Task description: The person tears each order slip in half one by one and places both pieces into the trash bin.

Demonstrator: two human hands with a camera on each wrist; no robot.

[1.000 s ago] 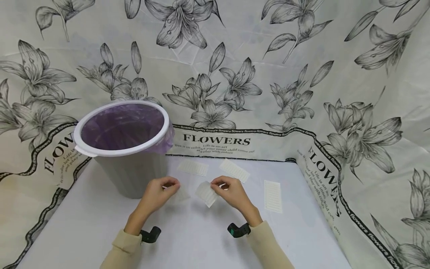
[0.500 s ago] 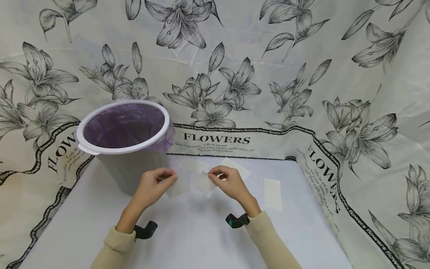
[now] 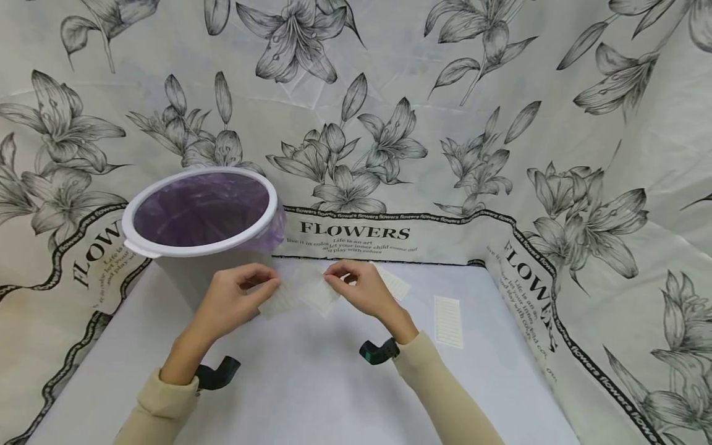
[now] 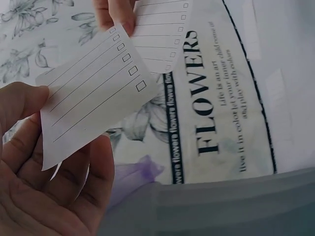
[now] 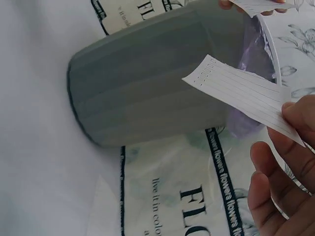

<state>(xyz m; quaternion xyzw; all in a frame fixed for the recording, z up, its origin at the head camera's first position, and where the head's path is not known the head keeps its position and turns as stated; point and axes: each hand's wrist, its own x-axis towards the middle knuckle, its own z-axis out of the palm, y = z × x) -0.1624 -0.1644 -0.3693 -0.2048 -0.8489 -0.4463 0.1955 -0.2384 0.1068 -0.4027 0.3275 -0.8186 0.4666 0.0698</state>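
Note:
My left hand (image 3: 230, 300) pinches a piece of lined checklist paper (image 4: 98, 88) between thumb and fingers; small boxes run along one edge. Across from it, my right hand (image 3: 364, 289) pinches a second piece of the same lined paper (image 5: 241, 93) by one end. Both pieces are in the air above the table and apart from each other in the head view. The left hand is close to the right side of a grey bin (image 3: 186, 278), which has a white rim and a purple liner (image 3: 200, 213).
On the white table (image 3: 311, 383), one lined sheet (image 3: 448, 322) lies at the right and another sheet (image 3: 396, 283) lies behind my right hand. A floral cloth (image 3: 356, 235) hangs at the back and sides.
Both hands have moved left and slightly away from me, carrying their paper pieces. The left hand is closer in front of the bin, and the grips look the same.

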